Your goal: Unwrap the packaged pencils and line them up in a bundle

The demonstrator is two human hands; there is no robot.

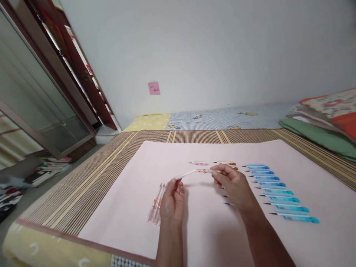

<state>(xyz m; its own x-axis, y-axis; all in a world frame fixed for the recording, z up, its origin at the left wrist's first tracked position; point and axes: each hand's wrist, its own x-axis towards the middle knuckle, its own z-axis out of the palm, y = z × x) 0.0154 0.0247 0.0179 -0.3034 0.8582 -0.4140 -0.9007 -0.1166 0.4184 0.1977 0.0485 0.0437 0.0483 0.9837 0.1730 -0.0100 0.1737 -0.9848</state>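
Note:
My left hand [172, 198] pinches a slim white pen piece [187, 174] that slants up to the right. Between the fingertips of my right hand [229, 181] is a red-and-white patterned pen part [203, 171], pointing left. The two ends meet or nearly meet above the pink sheet [122, 196]; I cannot tell if they touch. Several clear pens with an orange pattern [155, 204] lie bunched left of my left hand, partly behind it. Dark-tipped pens, including a pink one [200, 163], lie beyond and beneath my right hand, which hides some of them.
A column of blue pens [278, 190] with dark tips lies on the right. Striped matting [83, 193] surrounds the sheet. Folded cloths [317, 135] are stacked at the far right. A pink note [154, 88] sticks to the white wall [208, 48]; a sliding door [41, 81] stands at left.

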